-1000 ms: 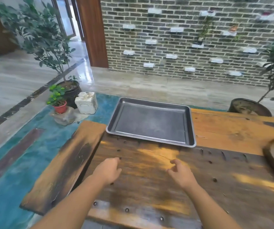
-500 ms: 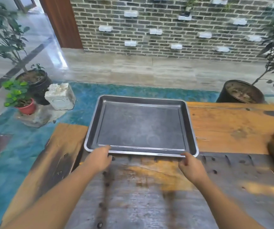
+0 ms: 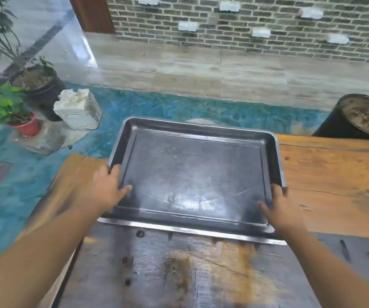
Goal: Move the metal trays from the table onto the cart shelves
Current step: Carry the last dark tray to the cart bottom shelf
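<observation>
- Head view: the metal tray (image 3: 195, 181) sits at the far left corner of the wooden table (image 3: 334, 174), its far edge overhanging the table's far edge above the blue floor (image 3: 157, 107).
- Your left hand (image 3: 103, 190) clasps the tray's left rim near the near left corner, thumb laid inside on the tray floor and the other fingers out of sight beneath or outside the rim.
- Your right hand (image 3: 283, 210) clasps the right rim near the near right corner, thumb inside; whether its fingers are curled under the rim cannot be told.
- No cart shows in this view, so the tray is not yet on a shelf.
- For a good lift, hook your fingers fully under both rims, keep the thumbs pressing down, and raise both sides together so the tray stays level.
- Both grips sit toward the near edge, so the far edge will likely want to dip; brace for that or shift your hands toward mid-rim.
- Mind the potted plants (image 3: 8, 105) and the white stone block (image 3: 78, 112) on the floor to the left when you turn away.
</observation>
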